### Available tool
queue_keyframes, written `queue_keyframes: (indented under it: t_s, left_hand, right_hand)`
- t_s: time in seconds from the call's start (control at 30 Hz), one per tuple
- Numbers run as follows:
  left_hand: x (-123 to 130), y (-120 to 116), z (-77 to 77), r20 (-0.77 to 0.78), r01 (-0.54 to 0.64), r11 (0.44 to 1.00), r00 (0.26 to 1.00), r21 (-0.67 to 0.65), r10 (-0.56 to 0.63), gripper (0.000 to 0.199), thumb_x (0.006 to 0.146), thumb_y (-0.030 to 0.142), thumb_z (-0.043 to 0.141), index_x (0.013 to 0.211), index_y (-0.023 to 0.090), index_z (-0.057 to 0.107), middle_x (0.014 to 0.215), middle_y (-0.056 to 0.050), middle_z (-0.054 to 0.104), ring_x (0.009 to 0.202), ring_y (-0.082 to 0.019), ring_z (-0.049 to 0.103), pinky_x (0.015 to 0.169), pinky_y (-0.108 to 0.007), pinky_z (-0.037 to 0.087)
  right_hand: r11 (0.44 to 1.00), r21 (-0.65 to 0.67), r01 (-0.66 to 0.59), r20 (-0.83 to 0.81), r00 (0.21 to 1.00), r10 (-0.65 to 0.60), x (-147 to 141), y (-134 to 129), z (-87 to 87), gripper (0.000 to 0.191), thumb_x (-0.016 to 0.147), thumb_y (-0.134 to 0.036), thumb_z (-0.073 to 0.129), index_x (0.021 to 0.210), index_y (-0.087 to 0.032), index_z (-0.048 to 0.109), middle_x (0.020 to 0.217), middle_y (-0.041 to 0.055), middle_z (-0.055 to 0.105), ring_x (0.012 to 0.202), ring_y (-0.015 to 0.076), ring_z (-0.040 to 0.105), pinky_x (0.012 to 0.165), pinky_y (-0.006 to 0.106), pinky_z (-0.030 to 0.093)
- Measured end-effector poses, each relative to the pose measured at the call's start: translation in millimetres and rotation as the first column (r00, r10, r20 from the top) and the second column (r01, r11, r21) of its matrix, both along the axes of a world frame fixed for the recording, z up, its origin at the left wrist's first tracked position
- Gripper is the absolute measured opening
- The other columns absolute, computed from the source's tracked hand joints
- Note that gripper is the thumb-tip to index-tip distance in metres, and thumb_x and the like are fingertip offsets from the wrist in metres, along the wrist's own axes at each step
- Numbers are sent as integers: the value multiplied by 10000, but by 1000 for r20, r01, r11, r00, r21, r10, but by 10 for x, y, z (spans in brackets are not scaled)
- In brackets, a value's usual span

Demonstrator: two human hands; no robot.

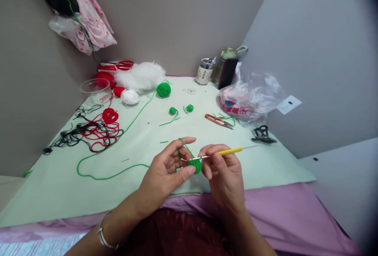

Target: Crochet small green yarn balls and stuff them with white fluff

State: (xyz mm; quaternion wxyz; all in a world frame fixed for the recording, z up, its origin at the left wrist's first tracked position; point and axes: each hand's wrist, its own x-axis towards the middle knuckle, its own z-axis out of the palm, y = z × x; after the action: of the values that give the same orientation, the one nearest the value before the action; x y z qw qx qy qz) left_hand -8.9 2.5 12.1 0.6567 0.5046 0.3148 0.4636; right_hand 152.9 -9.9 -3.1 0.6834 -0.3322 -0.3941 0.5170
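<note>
My left hand (169,165) pinches a small green crochet piece (195,165) between thumb and fingers. Green yarn (118,171) loops over its raised index finger and trails left across the table to a green yarn ball (163,89). In my right hand (223,169) is a crochet hook (230,151) with a yellow handle, gripped near the shaft. The hook's metal tip lies at the top edge of the crochet piece, where the yarn meets it. Two little green crocheted balls (173,110) with loose tails rest farther back.
Orange thread snips (218,121) lie right of centre, near a plastic bag (251,98) and a black claw clip (262,134). Tangled black and red yarn (85,130) spreads at left. White stuffing (141,75), a clear tub (96,90), a pen holder (204,71) and a phone (228,74) stand behind.
</note>
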Motion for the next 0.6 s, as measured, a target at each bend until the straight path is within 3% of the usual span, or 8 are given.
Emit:
queue_keyframes:
  t_s: [0.33, 0.6]
  left_hand:
    - [-32, 7, -41, -85, -42, 998, 995, 46, 45, 445, 875, 227, 772, 1310, 244, 679, 909, -2, 582, 866, -149, 573, 881, -296, 475]
    - [-64, 40, 17, -144, -10, 1000, 989, 15, 12, 453, 859, 234, 755, 1305, 223, 675, 915, -13, 603, 891, -173, 585, 873, -315, 474]
  right_hand:
    - [997, 67, -43, 117, 992, 35, 52, -28, 4, 158, 1001, -341, 668, 913, -231, 739, 882, 22, 767, 509, 73, 572, 505, 234, 429]
    - [996, 84, 13, 203, 979, -30, 44, -47, -29, 165, 1016, -338, 643, 937, -234, 746, 921, 36, 771, 528, 92, 582, 517, 259, 460]
